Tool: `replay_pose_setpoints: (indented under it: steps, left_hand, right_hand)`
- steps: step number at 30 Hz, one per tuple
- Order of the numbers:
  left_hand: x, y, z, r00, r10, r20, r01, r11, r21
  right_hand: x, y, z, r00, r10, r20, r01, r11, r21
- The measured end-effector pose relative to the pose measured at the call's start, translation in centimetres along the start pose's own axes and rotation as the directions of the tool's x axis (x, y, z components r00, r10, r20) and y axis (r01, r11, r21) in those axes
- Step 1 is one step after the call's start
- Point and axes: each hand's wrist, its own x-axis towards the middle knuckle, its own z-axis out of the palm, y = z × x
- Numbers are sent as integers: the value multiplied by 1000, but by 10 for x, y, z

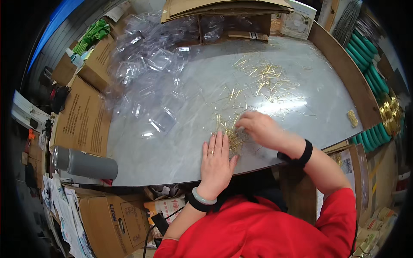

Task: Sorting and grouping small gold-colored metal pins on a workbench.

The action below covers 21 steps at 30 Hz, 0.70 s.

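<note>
A small heap of thin gold wire hooks (233, 139) lies near the table's front edge. My left hand (216, 162) rests on the tabletop beside it, palm down with fingers stretched out, the fingertips at the heap's left side. Over the heap's right side is my right hand (263, 130), its fingers curled and drawn together. Whatever lies between those fingertips is too small or hidden to make out. Farther back, a larger scatter of gold wire hooks (269, 76) spreads over the grey table (193, 150).
Many clear plastic boxes (159, 94) pile up at the left. A grey bottle (92, 164) lies by the front left edge. A tied gold bundle (352, 118) sits near the right wooden border (350, 73). Cardboard (223, 6) and a white fan (297, 21) stand at the back.
</note>
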Motion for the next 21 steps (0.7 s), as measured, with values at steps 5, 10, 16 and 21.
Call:
replay_pose_setpoints:
  steps: [5,10,16,21]
  left_hand:
    - [-5,-23,-10,1000,9,21,-9,1000,8]
    - [-10,-20,-13,1000,13,-12,-13,1000,6]
    - [-9,-16,-8,1000,-6,-17,7,997,77]
    - [-11,-14,-5,989,-70,-133,75,997,32]
  right_hand:
    - [18,-2,11,972,-235,-17,230,961,-156]
    - [38,-5,8,998,-64,26,64,998,1]
    - [61,-2,24,947,-321,-14,314,933,-175]
    - [48,-19,6,963,-141,229,128,989,70]
